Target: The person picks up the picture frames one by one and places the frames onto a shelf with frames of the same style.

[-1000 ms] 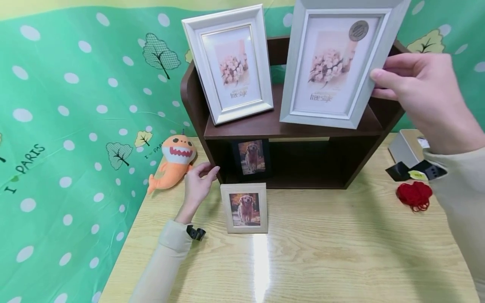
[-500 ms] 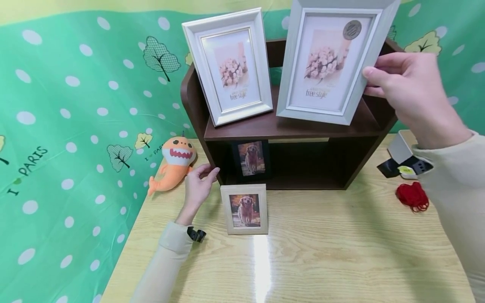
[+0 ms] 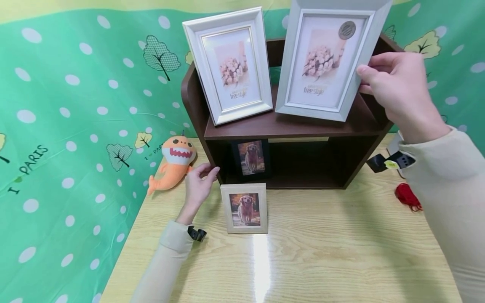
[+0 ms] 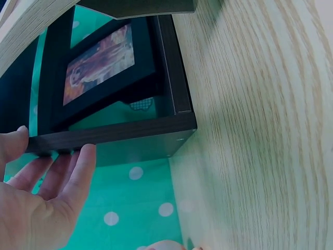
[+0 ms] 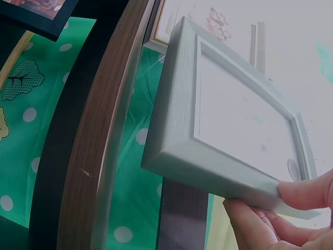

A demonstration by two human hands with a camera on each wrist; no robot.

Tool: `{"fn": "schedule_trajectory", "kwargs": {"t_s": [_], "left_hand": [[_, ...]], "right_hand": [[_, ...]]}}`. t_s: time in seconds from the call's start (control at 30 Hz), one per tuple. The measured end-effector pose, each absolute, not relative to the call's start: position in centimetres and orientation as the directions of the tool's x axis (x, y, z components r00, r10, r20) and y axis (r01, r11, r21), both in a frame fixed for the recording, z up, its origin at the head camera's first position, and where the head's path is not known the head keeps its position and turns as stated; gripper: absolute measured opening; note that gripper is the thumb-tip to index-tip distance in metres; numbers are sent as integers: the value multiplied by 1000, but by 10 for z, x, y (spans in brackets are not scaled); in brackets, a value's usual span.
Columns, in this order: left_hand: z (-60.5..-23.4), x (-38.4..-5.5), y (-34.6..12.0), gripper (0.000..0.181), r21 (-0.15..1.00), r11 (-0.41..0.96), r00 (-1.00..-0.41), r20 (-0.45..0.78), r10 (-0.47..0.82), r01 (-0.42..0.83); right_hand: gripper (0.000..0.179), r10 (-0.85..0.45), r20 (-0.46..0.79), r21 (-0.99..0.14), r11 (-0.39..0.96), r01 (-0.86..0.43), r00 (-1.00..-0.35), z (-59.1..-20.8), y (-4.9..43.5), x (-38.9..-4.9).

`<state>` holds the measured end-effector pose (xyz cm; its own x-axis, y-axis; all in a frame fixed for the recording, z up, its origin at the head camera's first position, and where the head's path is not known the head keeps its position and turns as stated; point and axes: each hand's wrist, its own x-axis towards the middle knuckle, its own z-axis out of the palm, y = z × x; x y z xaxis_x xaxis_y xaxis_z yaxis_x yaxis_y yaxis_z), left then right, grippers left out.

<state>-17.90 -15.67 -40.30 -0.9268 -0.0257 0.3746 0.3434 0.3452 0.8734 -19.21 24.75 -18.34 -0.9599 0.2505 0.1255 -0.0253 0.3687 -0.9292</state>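
Note:
My right hand (image 3: 398, 90) pinches the right edge of a large pale grey picture frame (image 3: 350, 97), thumb on the front and fingers behind. The frame is held tilted over the top of a dark brown shelf (image 3: 240, 131); whether its lower edge touches the board cannot be told. In the right wrist view the same grey frame (image 5: 177, 99) is close up. To its left on the top board stands a white picture frame (image 3: 244, 114). My left hand (image 3: 198, 185) holds the shelf's left side panel (image 4: 112, 133) between thumb and fingers.
A black frame (image 3: 236, 158) with a dog photo stands in the lower compartment. A light wooden frame (image 3: 247, 230) stands on the table (image 3: 322, 252) in front. An orange plush shark (image 3: 174, 168) lies left; red yarn (image 3: 407, 197) lies right, partly behind my sleeve.
My right hand has moved left with the grey frame, bringing it nearer the white frame and slightly lower at first. My left hand has stayed at the shelf's side.

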Motion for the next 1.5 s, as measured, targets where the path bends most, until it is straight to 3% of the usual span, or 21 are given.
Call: {"fn": "schedule_trajectory", "kwargs": {"t_s": [1.03,1.5], "left_hand": [[-405,-180,-159,20,879,316,-926,377,-5,357],[-407,-183,-159,20,877,318,-925,381,-6,359]], "right_hand": [[51,317,93,-865,496,81,-944,-185,242,-200],[54,319,120,-780,616,110,-940,-188,245,-205]]}}
